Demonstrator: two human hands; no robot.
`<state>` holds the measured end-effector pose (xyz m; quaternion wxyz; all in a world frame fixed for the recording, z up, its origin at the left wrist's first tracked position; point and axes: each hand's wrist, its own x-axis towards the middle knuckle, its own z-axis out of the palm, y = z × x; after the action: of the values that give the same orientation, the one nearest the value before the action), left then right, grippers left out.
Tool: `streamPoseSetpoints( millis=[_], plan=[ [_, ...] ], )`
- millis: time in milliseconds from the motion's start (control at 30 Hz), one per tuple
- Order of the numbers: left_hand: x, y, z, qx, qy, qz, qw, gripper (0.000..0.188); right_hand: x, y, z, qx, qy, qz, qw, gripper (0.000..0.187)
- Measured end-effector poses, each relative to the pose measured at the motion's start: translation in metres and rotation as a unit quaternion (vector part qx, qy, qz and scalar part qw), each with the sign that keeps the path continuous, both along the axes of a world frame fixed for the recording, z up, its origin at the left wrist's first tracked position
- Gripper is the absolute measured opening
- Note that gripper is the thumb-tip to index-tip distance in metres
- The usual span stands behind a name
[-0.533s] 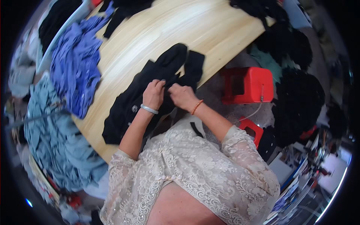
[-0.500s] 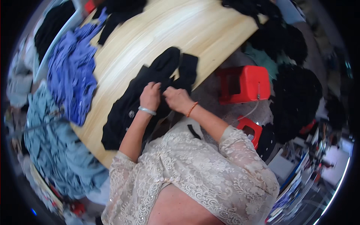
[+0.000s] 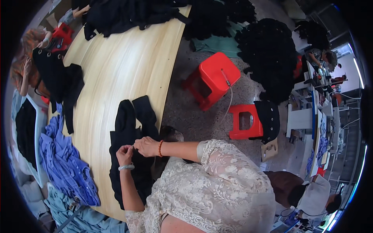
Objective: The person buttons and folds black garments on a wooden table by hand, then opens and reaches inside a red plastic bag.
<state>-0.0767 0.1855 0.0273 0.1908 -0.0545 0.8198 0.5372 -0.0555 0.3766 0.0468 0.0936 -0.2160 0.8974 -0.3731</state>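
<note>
A black garment [image 3: 130, 143] is lying on the pale striped-grain wooden table [image 3: 128, 66], blue shirts [image 3: 64, 163] are piling beside it, two red stools [image 3: 213, 77] are standing on speckled grey floor [image 3: 186, 112], and white floral lace [image 3: 210, 186] is covering the person.

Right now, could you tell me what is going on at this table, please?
A person in a lace top stands at a long wooden table, working on a black garment laid flat. The left hand and right hand pinch it together at one spot. Blue clothes lie to the left, black piles at the far end, and two red stools stand on the right.
</note>
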Motion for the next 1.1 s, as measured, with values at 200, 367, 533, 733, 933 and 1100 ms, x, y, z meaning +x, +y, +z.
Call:
streamPoseSetpoints(
  millis=[200,367,533,733,933,1100],
  plan=[
    [0.005,-0.006,0.003,0.13,-0.099,0.075,0.984,0.01,0.001,0.003,0.018,-0.045,-0.063,-0.023,0.997,0.025],
    [0.01,-0.008,0.008,0.153,-0.138,0.116,0.972,0.011,0.002,-0.008,0.01,-0.016,-0.025,0.011,1.0,0.03],
    [0.011,-0.006,0.007,0.185,-0.156,0.134,0.961,0.01,-0.001,-0.006,0.002,0.002,0.01,0.056,0.998,0.027],
    [0.029,0.0,0.04,0.216,-0.044,0.011,0.975,0.024,-0.012,0.0,0.002,-0.006,-0.031,0.057,0.998,0.031],
    [0.043,-0.001,0.029,-0.08,0.133,-0.055,0.986,0.019,-0.016,0.0,0.002,-0.023,-0.068,0.107,0.992,0.028],
    [0.049,-0.006,0.017,-0.009,0.113,0.005,0.994,0.018,-0.01,-0.003,0.008,0.006,-0.082,0.105,0.991,0.024]
  ],
)
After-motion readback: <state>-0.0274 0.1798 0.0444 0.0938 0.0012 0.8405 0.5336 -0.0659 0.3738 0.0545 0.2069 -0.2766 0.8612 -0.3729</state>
